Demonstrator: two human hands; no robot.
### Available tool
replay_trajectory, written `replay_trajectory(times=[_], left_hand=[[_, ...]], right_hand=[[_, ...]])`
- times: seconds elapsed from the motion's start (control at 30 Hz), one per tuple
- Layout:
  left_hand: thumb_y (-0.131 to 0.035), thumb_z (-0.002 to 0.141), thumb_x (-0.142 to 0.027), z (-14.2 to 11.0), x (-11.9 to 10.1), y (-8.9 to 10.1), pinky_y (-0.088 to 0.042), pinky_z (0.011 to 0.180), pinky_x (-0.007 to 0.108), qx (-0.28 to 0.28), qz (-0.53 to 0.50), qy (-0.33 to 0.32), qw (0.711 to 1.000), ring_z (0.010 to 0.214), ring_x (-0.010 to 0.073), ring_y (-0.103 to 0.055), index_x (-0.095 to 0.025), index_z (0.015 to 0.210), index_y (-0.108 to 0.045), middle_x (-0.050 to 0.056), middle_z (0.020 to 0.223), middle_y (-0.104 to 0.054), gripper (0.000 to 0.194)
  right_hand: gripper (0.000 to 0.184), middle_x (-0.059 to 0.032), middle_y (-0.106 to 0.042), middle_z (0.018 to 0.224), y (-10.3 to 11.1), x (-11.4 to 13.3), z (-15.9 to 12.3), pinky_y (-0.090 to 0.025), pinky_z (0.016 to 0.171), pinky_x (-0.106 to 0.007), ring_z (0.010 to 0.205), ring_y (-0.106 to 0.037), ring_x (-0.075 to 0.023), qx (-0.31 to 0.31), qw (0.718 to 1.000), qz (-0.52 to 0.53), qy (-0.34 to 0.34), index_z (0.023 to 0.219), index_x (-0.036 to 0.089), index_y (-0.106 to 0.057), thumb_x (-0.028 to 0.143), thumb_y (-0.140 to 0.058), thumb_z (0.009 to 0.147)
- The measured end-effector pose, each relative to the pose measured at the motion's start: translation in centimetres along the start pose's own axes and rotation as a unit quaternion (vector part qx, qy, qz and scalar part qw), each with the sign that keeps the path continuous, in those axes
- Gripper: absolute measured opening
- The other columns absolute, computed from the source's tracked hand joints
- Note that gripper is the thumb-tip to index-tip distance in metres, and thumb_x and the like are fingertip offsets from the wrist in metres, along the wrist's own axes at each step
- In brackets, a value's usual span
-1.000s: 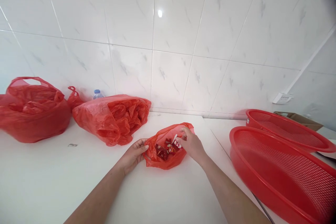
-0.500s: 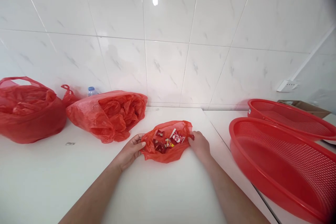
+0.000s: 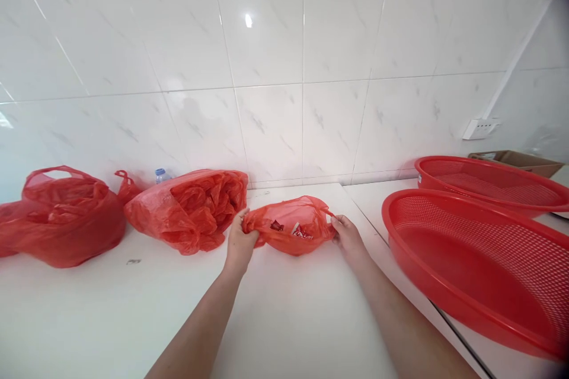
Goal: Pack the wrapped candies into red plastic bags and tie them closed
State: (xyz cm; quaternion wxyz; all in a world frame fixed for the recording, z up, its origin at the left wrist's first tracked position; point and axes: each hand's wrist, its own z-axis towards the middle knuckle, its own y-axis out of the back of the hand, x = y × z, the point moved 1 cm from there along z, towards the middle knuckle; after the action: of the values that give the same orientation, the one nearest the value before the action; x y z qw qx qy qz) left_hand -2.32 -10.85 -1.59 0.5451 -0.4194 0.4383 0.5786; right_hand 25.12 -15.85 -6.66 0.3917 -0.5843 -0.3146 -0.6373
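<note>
A small red plastic bag (image 3: 291, 226) with several wrapped candies inside rests on the white counter (image 3: 288, 314) near the tiled wall. My left hand (image 3: 240, 241) is closed on the bag's left edge. On the bag's right edge, my right hand (image 3: 348, 235) pinches the handle. The bag is stretched between both hands, and its mouth is nearly closed.
Two larger red plastic bags (image 3: 191, 207) (image 3: 66, 219) sit to the left, with a bottle cap (image 3: 160, 174) showing behind them. Two red mesh baskets (image 3: 466, 260) (image 3: 489, 183) lie to the right. A cardboard box (image 3: 515, 160) and a wall socket (image 3: 479, 128) are at the far right.
My right hand left the candies inside the bag and took hold of its right edge. Both hands have pulled the bag's edges up and apart, narrowing its mouth.
</note>
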Motion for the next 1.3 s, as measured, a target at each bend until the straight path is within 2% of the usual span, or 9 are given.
replay_trajectory(times=[0.1,0.2,0.27,0.37,0.53,0.67,0.77,1.03,1.3], left_hand=[[-0.058,0.069,-0.015,0.8,-3.3,-0.7,-0.049,0.081,0.028,-0.044,-0.065,-0.052,0.996,0.094,0.0170,-0.058,-0.025,0.128,-0.042,0.007,0.114,-0.056,0.062],[-0.059,0.071,-0.018,0.8,-4.7,-0.6,-0.049,0.080,0.028,-0.044,-0.063,-0.049,0.996,0.096,0.0178,-0.058,-0.025,0.126,-0.042,0.007,0.117,-0.055,0.058],[-0.058,0.071,-0.017,0.8,-3.7,-0.1,-0.050,0.079,0.028,-0.041,-0.042,-0.031,0.998,0.096,0.0179,-0.058,-0.025,0.125,-0.043,0.007,0.116,-0.055,0.057],[-0.054,0.068,-0.012,0.7,-0.2,1.3,-0.049,0.077,0.028,-0.045,-0.038,-0.007,0.998,0.096,0.0177,-0.058,-0.024,0.123,-0.043,0.008,0.114,-0.056,0.057],[-0.055,0.068,-0.015,-0.2,4.7,3.3,-0.049,0.076,0.031,-0.032,0.001,0.038,0.999,0.088,0.0190,-0.061,-0.023,0.112,-0.051,0.006,0.106,-0.061,0.045],[-0.056,0.069,-0.016,-0.7,5.1,3.4,-0.046,0.082,0.032,-0.005,0.066,0.016,0.998,0.093,0.0204,-0.059,-0.023,0.104,-0.058,0.004,0.106,-0.064,0.036],[-0.057,0.070,-0.018,-0.9,4.8,3.1,-0.045,0.080,0.032,-0.012,0.097,0.012,0.995,0.087,0.0195,-0.059,-0.023,0.105,-0.058,0.004,0.103,-0.064,0.036],[-0.052,0.072,-0.020,-0.9,4.8,3.2,-0.044,0.077,0.029,-0.020,0.096,0.005,0.995,0.083,0.0185,-0.058,-0.021,0.103,-0.058,0.004,0.099,-0.065,0.032],[-0.053,0.072,-0.023,-0.4,4.9,2.8,-0.043,0.077,0.030,-0.048,0.142,0.005,0.989,0.079,0.0191,-0.058,-0.020,0.098,-0.060,0.004,0.087,-0.065,0.027]], right_hand=[[0.037,0.0010,-0.060,0.071,0.9,0.6,-0.1,-0.036,0.045,-0.020,0.052,-0.046,-0.0082,0.042,0.989,0.142,-0.017,0.078,0.021,-0.053,0.056,-0.060,0.072],[0.023,0.0036,-0.061,0.073,1.6,0.8,-0.2,-0.036,0.042,-0.016,0.051,-0.046,-0.0053,0.096,0.927,0.354,-0.082,0.080,0.022,-0.057,0.038,-0.070,0.071],[0.017,0.0044,-0.061,0.069,1.8,0.8,-0.2,-0.037,0.041,-0.015,0.050,-0.046,-0.0050,0.107,0.890,0.428,-0.114,0.078,0.021,-0.058,0.030,-0.071,0.072],[0.014,0.0058,-0.057,0.063,2.0,0.9,-0.1,-0.038,0.040,-0.015,0.046,-0.043,-0.0044,0.111,0.878,0.452,-0.114,0.075,0.021,-0.057,0.028,-0.068,0.074],[0.016,0.0063,-0.055,0.061,2.1,1.2,-0.7,-0.040,0.043,-0.015,0.048,-0.047,-0.0048,0.169,0.890,0.410,-0.106,0.078,0.021,-0.058,0.034,-0.067,0.076],[0.032,-0.0006,-0.065,0.092,1.0,0.9,-1.4,-0.047,0.051,-0.018,0.073,-0.060,-0.0105,0.221,0.891,0.374,-0.131,0.103,0.021,-0.061,0.038,-0.067,0.076],[0.039,-0.0016,-0.066,0.092,-0.1,0.6,-1.9,-0.048,0.052,-0.020,0.072,-0.060,-0.0111,0.240,0.888,0.362,-0.150,0.105,0.020,-0.061,0.048,-0.062,0.079],[0.036,-0.0025,-0.065,0.094,-1.3,0.6,-2.6,-0.053,0.062,-0.024,0.077,-0.061,-0.0138,0.136,0.901,0.389,-0.134,0.097,0.021,-0.061,0.052,-0.060,0.079],[0.036,-0.0006,-0.058,0.077,-1.4,-0.3,-5.4,-0.051,0.054,-0.024,0.064,-0.057,-0.0120,0.042,0.900,0.409,-0.145,0.089,0.024,-0.053,0.059,-0.045,0.084]])
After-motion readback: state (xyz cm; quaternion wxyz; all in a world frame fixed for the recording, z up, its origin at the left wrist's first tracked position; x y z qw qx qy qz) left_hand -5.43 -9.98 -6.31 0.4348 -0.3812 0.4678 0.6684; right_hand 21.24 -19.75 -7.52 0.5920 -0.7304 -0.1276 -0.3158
